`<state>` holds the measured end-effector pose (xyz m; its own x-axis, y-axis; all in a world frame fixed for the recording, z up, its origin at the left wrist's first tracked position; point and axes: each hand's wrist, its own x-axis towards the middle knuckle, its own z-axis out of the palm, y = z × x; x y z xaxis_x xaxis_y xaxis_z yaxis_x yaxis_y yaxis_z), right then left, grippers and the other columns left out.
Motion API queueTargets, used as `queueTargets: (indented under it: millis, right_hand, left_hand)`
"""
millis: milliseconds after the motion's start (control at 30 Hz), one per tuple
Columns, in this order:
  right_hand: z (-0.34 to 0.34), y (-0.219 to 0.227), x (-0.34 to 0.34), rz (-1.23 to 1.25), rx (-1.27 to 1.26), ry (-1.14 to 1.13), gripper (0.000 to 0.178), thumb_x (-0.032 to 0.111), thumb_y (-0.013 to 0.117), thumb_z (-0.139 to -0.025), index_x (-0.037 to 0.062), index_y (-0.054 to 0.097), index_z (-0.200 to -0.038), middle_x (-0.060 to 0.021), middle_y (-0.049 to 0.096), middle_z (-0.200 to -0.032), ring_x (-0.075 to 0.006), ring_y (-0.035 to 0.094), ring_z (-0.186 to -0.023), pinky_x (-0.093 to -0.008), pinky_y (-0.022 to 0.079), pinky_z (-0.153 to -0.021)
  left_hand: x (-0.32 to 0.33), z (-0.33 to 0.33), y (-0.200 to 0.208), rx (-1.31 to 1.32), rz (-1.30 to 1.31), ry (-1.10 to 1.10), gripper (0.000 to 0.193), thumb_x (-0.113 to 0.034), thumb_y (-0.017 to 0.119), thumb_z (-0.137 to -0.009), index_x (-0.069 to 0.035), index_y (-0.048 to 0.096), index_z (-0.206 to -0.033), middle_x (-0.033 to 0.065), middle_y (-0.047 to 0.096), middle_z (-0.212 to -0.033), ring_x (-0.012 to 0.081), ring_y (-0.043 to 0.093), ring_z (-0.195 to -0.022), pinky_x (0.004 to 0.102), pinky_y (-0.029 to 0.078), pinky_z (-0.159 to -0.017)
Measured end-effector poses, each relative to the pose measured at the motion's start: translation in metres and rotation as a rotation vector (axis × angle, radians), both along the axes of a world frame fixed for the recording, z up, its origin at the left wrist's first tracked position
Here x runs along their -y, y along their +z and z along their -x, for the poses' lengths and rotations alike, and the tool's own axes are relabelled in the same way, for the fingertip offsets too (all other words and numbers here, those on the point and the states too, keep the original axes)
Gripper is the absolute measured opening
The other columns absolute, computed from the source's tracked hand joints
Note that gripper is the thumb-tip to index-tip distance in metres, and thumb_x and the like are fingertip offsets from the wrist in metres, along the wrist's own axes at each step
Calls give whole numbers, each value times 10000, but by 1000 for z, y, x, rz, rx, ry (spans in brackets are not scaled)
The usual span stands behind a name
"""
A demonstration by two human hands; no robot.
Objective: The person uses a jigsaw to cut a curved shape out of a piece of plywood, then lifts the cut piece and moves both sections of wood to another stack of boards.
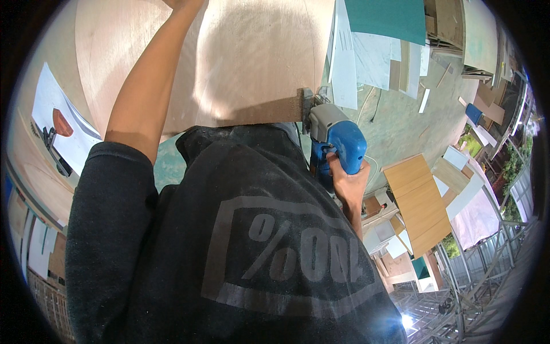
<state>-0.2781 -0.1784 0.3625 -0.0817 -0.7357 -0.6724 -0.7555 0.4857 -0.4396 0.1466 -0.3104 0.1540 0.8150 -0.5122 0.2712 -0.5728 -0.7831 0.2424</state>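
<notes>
A large pale plywood sheet (258, 51) lies in front of my body, its near edge close to my black shirt. At the near right corner of that sheet, a blue and grey jigsaw (338, 129) sits with its metal base against the edge. My right hand (349, 179) is wrapped round the jigsaw's blue handle. The blade is hidden from me. Fine dust lies on the wood beside the base. Over the left part of the sheet my left arm stretches far forward. Only a bit of my left hand (182, 3) shows at the top rim, and its fingers are cut off.
White and green boards (384, 23) lie beyond the jigsaw on the right. A cord (375, 166) runs near the tool. An orange-brown wood panel (418, 203) and several offcuts lie farther right. On the left are a white sheet (77, 135) and a dark clamp-like tool (56, 150).
</notes>
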Motion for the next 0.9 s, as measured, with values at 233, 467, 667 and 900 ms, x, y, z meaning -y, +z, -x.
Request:
queueTargets:
  millis: [233, 467, 667, 900]
  right_hand:
    - [-4, 0, 0, 18, -2, -9, 113, 114, 746, -852, 4, 718, -849, 13, 636, -697, -64, 563, -674, -266, 466, -637]
    - [-6, 1, 1, 25, 23, -21, 105, 100, 737, -855, -1, 710, -856, 13, 644, -713, -63, 562, -681, -270, 473, -643]
    - [-5, 1, 2, 13, 21, -9, 99, 99, 736, -858, 3, 715, -865, 11, 650, -719, -63, 567, -686, -269, 477, -653]
    - [-7, 0, 2, 19, 29, -9, 97, 102, 734, -863, 6, 717, -868, 10, 650, -719, -65, 569, -689, -269, 478, -657]
  left_hand:
    - [0, 1, -1, -4, -12, 8, 592, -348, 509, -992, 53, 476, -1426, 189, 481, -1487, 431, 369, -1440, 613, 244, -1184]
    - [1, 1, 1, 10, -1, -1, 567, -346, 520, -980, 40, 500, -1394, 179, 490, -1473, 431, 388, -1417, 617, 258, -1170]
    - [-2, 1, 4, 0, -22, 0, 567, -342, 516, -983, 49, 496, -1393, 187, 485, -1470, 436, 386, -1416, 621, 259, -1168]
    - [-4, 2, 10, -36, -39, -10, 579, -341, 511, -990, 56, 480, -1410, 191, 478, -1477, 440, 381, -1421, 621, 255, -1172]
